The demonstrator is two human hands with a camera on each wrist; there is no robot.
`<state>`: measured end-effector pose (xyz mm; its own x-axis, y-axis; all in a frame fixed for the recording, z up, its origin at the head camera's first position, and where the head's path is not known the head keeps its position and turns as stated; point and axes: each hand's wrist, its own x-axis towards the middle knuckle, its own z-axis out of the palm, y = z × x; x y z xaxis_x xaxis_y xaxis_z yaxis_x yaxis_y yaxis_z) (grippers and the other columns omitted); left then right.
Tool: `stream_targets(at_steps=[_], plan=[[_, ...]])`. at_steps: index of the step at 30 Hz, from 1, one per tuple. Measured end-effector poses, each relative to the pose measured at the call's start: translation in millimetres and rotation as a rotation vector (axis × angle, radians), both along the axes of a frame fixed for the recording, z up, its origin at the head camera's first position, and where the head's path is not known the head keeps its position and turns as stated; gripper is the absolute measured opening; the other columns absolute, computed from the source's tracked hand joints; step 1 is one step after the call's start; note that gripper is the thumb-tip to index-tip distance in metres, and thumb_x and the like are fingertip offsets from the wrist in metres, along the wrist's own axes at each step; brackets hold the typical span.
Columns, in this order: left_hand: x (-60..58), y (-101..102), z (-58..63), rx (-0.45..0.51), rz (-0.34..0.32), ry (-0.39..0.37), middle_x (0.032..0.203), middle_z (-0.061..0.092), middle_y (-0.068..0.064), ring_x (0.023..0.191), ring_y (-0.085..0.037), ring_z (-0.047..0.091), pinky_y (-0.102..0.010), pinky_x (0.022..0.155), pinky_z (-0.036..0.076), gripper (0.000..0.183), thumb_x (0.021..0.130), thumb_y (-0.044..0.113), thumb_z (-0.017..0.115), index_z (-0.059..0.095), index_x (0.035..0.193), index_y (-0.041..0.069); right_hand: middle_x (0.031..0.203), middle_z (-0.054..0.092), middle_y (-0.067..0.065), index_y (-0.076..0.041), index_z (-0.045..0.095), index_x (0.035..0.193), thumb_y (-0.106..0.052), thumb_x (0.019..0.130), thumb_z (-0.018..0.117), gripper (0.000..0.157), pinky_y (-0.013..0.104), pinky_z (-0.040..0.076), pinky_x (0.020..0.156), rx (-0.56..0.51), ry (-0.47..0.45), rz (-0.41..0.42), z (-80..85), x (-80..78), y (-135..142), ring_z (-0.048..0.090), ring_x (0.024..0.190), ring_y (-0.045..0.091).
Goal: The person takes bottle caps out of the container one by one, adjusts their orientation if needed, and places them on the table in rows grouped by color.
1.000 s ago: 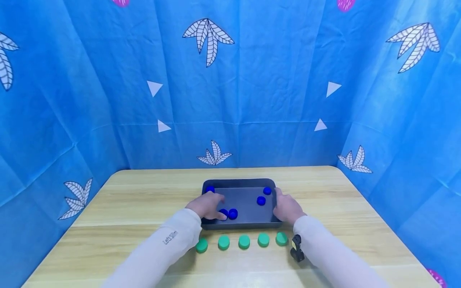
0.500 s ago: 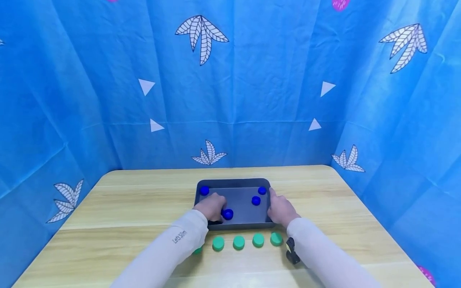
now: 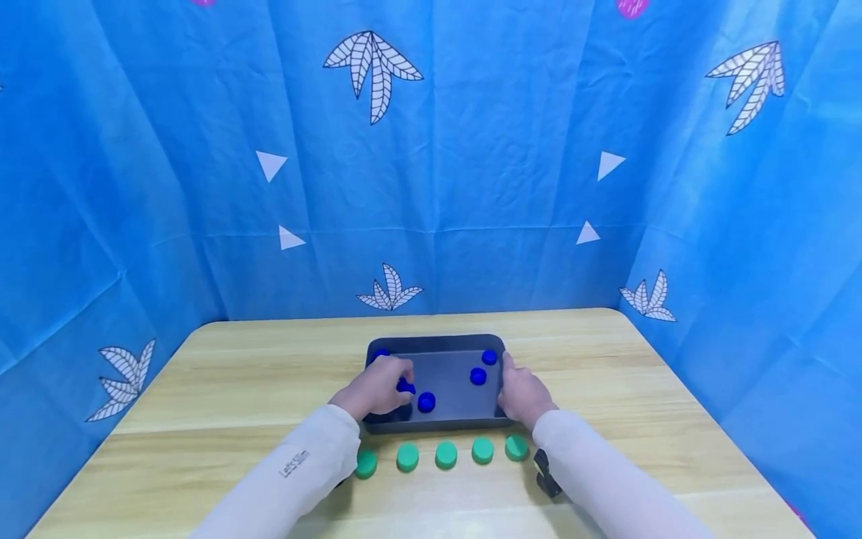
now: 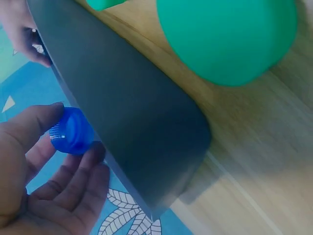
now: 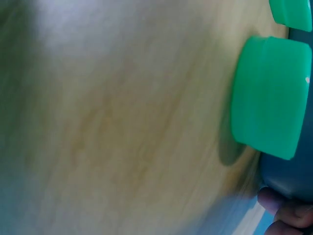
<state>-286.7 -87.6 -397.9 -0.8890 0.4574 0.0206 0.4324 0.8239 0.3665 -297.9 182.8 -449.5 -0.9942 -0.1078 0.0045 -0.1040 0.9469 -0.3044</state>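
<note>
Your left grip (image 3: 377, 386), partly closed, pinches a blue cap (image 4: 73, 131), likely light, stiff, best held by its ribbed side; your right grip (image 3: 524, 392) touches the tray (image 3: 441, 343), closure unclear.

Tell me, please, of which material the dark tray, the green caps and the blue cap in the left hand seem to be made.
Tray: plastic or coated metal; its smooth, matte wall leaves this open.
Green caps: probably plastic, satin and opaque, with even colour.
Blue cap: likely plastic, slightly glossy, with fine ridges on its side.
</note>
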Motion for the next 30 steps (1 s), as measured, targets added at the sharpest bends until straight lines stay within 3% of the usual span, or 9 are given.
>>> stream_targets(at_steps=[6,13,23,30], plan=[[9.5,-5,4.0,0.046,0.039,0.029,0.081,0.058,0.000,0.074,-0.016,0.053,-0.030,0.067,0.049,0.020,0.082,0.015,0.079,0.060,0.081,0.011,0.065,0.053,0.008,0.008,0.020,0.149,-0.004,0.083,0.065,0.081,0.033,0.048,0.054,0.018,0.023,0.004,-0.2,0.9,-2,0.053,0.055,0.018],[18.6,-8,6.8,0.054,0.011,0.080,0.065,0.049,0.002,0.058,-0.012,0.048,-0.025,0.052,0.040,0.029,0.080,0.017,0.080,0.053,0.071,0.012,0.063,0.052,0.006,0.008,0.019,0.149,-0.006,0.083,0.066,0.082,0.033,0.048,0.055,0.016,0.020,-0.004,0.8,2.8,-3,0.052,0.055,0.017],[25.6,-13,6.1,0.107,-0.037,0.109,0.078,0.059,0.003,0.067,-0.012,0.052,-0.027,0.065,0.049,0.021,0.077,0.012,0.080,0.060,0.082,0.012,0.062,0.051,0.006,0.008,0.020,0.149,-0.006,0.084,0.066,0.081,0.031,0.045,0.050,0.021,0.024,-0.012,1.9,5.7,-4,0.051,0.053,0.017],[31.8,-17,6.9,0.116,-0.032,0.087,0.079,0.059,0.002,0.070,-0.014,0.054,-0.028,0.067,0.051,0.021,0.076,0.009,0.080,0.062,0.087,0.010,0.062,0.051,0.006,0.008,0.018,0.149,-0.006,0.084,0.065,0.081,0.031,0.045,0.049,0.014,0.021,-0.010,-0.9,5.4,-4,0.052,0.052,0.017]])
